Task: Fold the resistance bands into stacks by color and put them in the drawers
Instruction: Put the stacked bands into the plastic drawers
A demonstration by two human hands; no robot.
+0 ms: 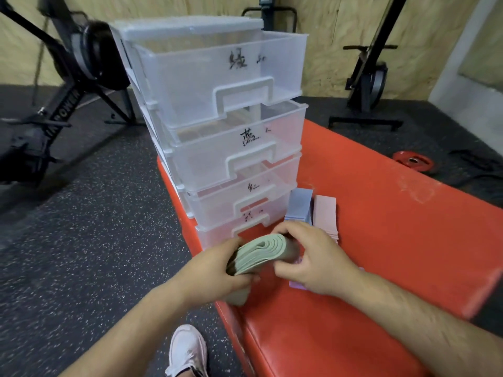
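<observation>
Speckled black gym flooring surrounds a red padded bench (367,200), on which a clear plastic drawer unit (217,126) stands; all positions below are given relative to that unit. Its four drawers are pulled out in steps, the top drawer (217,77) furthest forward and apparently empty, each front marked with handwritten characters.

Directly in front of the lowest drawer (239,227), both hands hold a folded stack of green bands (261,253) clear of the bench surface. The left hand (215,270) is closed around the stack's near-left end, fingers wrapped beneath it. The right hand (313,257) is closed over the far-right end, thumb below and fingers above. The stack's long axis runs from lower left to upper right, roughly parallel to the drawer fronts, with the folded edges facing the camera.

Just right of the unit's base, a blue stack (299,205) and a pink stack (325,216) lie side by side on the bench, awaiting storage. A purple band (296,284) shows beneath the right hand; its extent cannot be told.

Assessment: the green stack appears fully folded and gripped evenly at both ends. Every drawer opening lies above and beyond the hands, so the coming move is a lift up and forward. Neither hand is markedly nearer. Risk: loose layers may slip during the lift.
</observation>
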